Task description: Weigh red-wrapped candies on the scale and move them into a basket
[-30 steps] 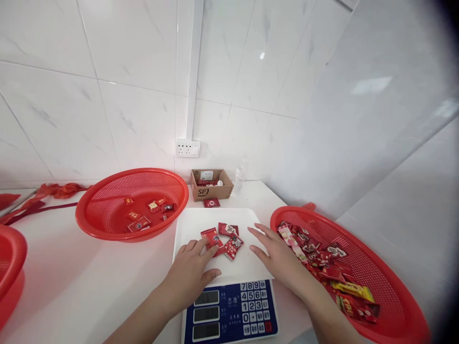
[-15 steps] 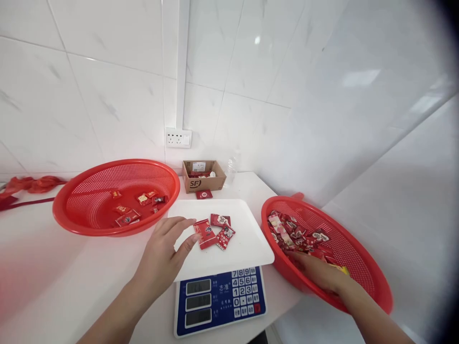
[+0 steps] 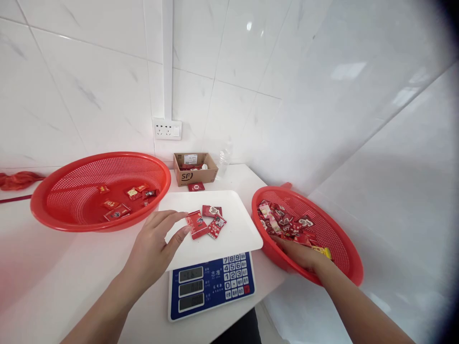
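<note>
My left hand (image 3: 152, 243) is over the left side of the white weighing tray (image 3: 238, 239), thumb and index finger apart. Their tips are at the left edge of a red wrapped packet (image 3: 198, 229) lying on the tray; whether they touch it I cannot tell. Beside that packet lie a red packet with a white patch (image 3: 212, 210) and a red patterned packet (image 3: 216, 227). My right hand (image 3: 299, 253) reaches into the right red basket (image 3: 344, 243), among many red packets (image 3: 287, 222). Its fingers are hidden there.
Under the tray, the scale (image 3: 211, 291) has a blue panel with keys and displays. The left red basket (image 3: 100, 165) holds several packets. A cardboard box (image 3: 201, 176), a red packet (image 3: 196, 187) and a clear bottle (image 3: 224, 160) stand or lie near the wall.
The whole scene has shifted left and slightly up in the picture. Both hands keep about the same places, left by the packet and right in the basket.
</note>
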`<move>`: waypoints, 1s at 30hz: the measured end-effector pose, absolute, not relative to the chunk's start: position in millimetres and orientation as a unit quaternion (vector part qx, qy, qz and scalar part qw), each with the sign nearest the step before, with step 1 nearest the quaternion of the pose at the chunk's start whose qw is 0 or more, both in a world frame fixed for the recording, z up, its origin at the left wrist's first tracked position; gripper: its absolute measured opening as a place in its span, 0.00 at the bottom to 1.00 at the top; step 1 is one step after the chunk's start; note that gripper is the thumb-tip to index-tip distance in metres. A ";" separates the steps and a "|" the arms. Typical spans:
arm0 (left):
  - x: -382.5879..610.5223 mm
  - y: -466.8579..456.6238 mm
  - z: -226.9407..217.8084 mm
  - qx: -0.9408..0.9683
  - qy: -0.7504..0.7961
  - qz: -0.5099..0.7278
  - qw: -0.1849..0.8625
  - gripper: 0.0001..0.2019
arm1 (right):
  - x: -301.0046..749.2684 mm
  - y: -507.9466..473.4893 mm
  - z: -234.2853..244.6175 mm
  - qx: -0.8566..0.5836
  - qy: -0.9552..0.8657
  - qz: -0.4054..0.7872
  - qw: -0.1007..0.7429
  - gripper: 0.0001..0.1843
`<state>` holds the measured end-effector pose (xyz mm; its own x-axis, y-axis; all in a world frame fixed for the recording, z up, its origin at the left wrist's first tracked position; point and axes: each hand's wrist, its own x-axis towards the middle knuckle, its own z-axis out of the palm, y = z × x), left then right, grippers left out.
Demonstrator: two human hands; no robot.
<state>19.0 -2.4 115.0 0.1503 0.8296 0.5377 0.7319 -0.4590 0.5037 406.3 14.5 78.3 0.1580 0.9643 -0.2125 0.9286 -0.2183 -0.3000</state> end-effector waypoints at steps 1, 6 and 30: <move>19.4 -2.5 115.0 0.757 0.517 0.394 0.061 0.16 | 407.4 14.2 77.3 -0.753 -0.628 0.188 0.052 0.25; 20.2 -2.9 115.1 0.761 0.517 0.386 0.064 0.17 | 409.5 15.5 76.4 -0.742 -0.636 0.203 0.053 0.21; 22.8 -4.6 115.3 0.796 0.486 0.348 0.089 0.12 | 305.1 19.3 128.4 -0.612 -0.725 0.194 0.250 0.11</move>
